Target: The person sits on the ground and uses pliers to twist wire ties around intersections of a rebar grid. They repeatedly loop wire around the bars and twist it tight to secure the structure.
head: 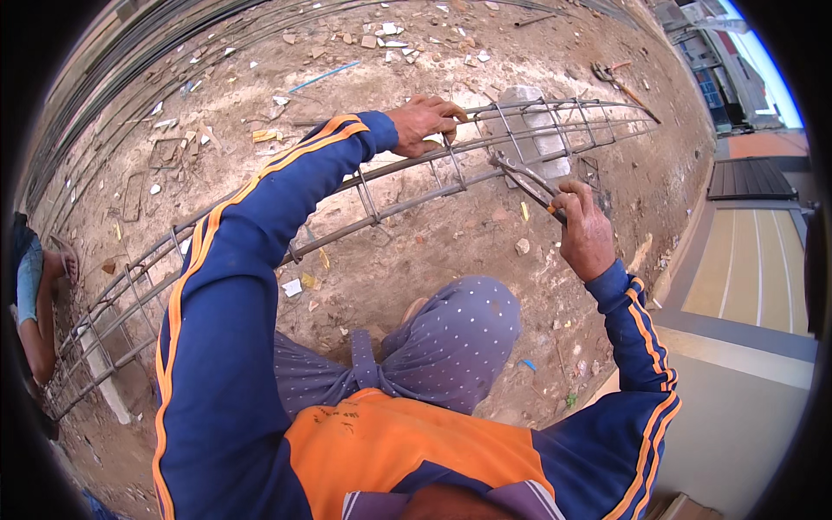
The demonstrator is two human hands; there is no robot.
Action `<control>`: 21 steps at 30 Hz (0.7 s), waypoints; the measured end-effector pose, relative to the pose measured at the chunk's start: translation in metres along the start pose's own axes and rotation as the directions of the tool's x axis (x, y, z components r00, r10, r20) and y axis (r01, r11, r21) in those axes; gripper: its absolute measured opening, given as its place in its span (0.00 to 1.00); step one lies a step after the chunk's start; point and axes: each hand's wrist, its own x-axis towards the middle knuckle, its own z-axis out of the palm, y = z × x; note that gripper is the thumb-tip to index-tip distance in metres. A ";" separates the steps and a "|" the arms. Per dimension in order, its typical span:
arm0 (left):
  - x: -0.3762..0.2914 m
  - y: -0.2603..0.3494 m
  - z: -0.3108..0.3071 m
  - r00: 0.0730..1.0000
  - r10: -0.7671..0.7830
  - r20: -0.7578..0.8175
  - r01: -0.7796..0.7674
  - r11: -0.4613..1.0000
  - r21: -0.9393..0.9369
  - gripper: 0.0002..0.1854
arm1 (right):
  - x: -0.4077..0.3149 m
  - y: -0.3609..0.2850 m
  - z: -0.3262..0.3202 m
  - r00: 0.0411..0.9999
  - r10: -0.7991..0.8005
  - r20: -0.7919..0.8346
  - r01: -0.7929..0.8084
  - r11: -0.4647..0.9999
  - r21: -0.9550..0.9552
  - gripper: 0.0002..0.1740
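Note:
A long rebar cage [409,205], made of steel bars tied with square stirrups, runs across the view in front of my knees. My left hand [426,123] rests over its far upper bar, fingers curled around the steel beside a stirrup. In my right hand [585,227] is a pair of end-cutting pincers [530,181] with dark handles. Their jaws sit close to the cage's near bar; whether they touch it or grip wire, I cannot tell. A pale concrete block [551,146] lies beneath the cage, just beyond the pincers.
Long steel bars [130,58] lie along the far left. Another long-handled tool [624,91] is on the dirt at upper right. Loose stirrups [133,197] and broken tile pieces [390,29] litter the ground. Another person's arm [36,344] reaches the cage's left end. A wall [734,396] borders my right.

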 end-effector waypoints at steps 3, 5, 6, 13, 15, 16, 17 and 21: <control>-0.003 0.006 -0.002 1.000 -0.028 0.008 0.028 1.000 0.003 0.11 | 0.037 0.012 -0.009 0.978 -0.105 0.179 0.147 0.960 -0.238 0.16; -0.004 0.005 -0.002 0.999 -0.041 0.015 0.041 0.999 0.006 0.11 | 0.057 0.017 -0.008 0.965 -0.119 0.233 0.205 0.896 -0.394 0.17; -0.004 0.006 -0.002 0.998 -0.049 0.025 0.049 0.999 0.000 0.10 | 0.064 0.019 -0.006 0.963 -0.139 0.233 0.235 0.855 -0.463 0.18; -0.005 0.003 0.002 0.999 -0.047 0.006 0.047 0.999 -0.019 0.09 | 0.106 0.025 0.007 0.946 -0.187 0.264 0.324 0.549 -0.770 0.31; -0.005 0.003 0.002 0.999 -0.053 0.010 0.053 0.998 -0.014 0.10 | 0.112 0.028 0.013 0.926 -0.243 0.289 0.374 0.490 -0.787 0.31; -0.004 0.003 0.003 0.999 -0.051 0.006 0.051 0.999 -0.016 0.10 | 0.113 0.032 0.017 0.915 -0.281 0.289 0.389 0.425 -0.817 0.32; -0.002 0.003 0.004 0.999 -0.049 0.002 0.049 0.999 -0.019 0.10 | 0.113 0.036 0.019 0.910 -0.297 0.288 0.393 0.406 -0.825 0.32; -0.003 0.000 0.007 0.998 -0.055 -0.010 0.055 0.998 0.011 0.10 | 0.117 0.042 0.026 0.893 -0.372 0.253 0.385 0.341 -0.858 0.32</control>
